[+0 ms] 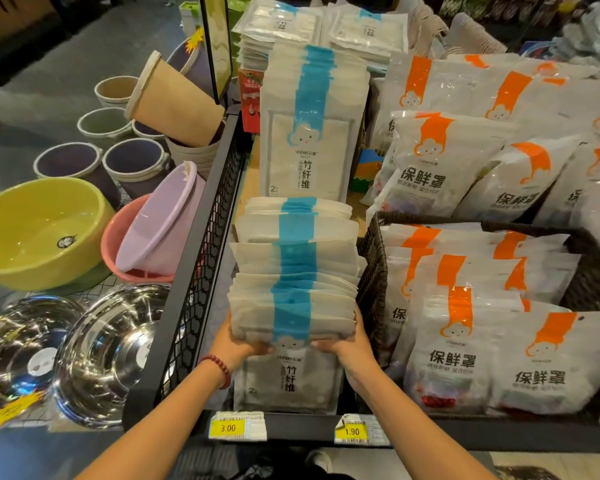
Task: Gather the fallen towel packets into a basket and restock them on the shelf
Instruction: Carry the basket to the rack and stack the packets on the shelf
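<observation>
Towel packets (293, 289): blue-striped, standing on edge in a fanned row in the left lane of the shelf (302, 432). More of the same kind stand upright behind.
Left hand (238, 344): grips the near end of the row from the left, fingers curled under the front packets (red bead bracelet on the wrist).
Right hand (343, 341): grips the same end from the right, just beside the wicker basket (371, 265).
Basket contents: orange-striped packets only, none blue.
Step in hand: restocking, judged well advanced, as the bundle is already inside the lane.
Next move: seat the bundle and square it against the row behind. Keep both sides pressed, since glossy film packets will likely slide and splay.
</observation>
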Action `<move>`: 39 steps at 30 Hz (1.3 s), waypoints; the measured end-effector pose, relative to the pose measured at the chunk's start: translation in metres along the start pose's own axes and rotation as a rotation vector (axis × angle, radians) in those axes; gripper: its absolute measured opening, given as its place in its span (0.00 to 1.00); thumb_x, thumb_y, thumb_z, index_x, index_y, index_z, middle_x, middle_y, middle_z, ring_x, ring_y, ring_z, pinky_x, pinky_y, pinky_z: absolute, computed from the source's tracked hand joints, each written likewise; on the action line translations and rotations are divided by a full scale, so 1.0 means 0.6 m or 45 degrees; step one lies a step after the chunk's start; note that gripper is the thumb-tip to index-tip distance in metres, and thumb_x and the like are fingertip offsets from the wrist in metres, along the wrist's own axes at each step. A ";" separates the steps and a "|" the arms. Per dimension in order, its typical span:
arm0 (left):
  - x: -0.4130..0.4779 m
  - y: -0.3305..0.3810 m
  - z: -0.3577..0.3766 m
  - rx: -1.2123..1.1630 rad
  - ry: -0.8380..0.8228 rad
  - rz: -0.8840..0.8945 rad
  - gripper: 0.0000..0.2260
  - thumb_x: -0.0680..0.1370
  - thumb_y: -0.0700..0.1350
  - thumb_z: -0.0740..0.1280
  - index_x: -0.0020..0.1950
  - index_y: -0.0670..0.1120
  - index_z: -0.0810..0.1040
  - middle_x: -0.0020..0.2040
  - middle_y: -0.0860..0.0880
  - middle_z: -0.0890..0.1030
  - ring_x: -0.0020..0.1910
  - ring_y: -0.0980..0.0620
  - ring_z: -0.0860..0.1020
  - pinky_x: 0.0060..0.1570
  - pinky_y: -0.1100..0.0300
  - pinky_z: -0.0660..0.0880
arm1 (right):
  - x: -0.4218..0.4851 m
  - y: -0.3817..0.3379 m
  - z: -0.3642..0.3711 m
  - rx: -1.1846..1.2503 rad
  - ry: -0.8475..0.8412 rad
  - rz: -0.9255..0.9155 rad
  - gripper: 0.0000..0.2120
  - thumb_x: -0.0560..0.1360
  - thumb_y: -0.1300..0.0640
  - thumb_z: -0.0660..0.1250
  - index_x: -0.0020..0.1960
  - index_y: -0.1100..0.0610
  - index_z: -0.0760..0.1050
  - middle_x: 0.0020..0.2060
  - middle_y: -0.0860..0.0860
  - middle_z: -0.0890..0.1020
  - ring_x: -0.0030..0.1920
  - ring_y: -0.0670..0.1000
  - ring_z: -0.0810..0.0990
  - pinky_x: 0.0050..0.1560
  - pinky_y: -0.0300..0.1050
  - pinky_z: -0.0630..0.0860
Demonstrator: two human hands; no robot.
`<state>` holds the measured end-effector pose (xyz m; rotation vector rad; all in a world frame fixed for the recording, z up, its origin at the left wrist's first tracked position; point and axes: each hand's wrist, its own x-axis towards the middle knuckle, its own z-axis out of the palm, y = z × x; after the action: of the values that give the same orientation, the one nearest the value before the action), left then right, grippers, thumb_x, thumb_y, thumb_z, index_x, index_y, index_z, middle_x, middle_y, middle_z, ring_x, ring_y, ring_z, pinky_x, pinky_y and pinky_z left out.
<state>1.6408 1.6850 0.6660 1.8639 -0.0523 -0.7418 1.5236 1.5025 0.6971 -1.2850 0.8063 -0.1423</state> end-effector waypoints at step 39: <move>0.006 -0.003 -0.013 0.086 -0.264 0.040 0.36 0.57 0.36 0.80 0.62 0.43 0.70 0.55 0.47 0.79 0.56 0.52 0.77 0.52 0.61 0.77 | -0.008 0.018 -0.023 -0.268 -0.123 0.027 0.54 0.59 0.75 0.76 0.75 0.52 0.51 0.65 0.51 0.73 0.65 0.52 0.72 0.64 0.54 0.72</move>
<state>1.6474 1.6912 0.6642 1.8389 -0.2418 -0.9190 1.5080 1.4976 0.6889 -1.4688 0.7666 0.0226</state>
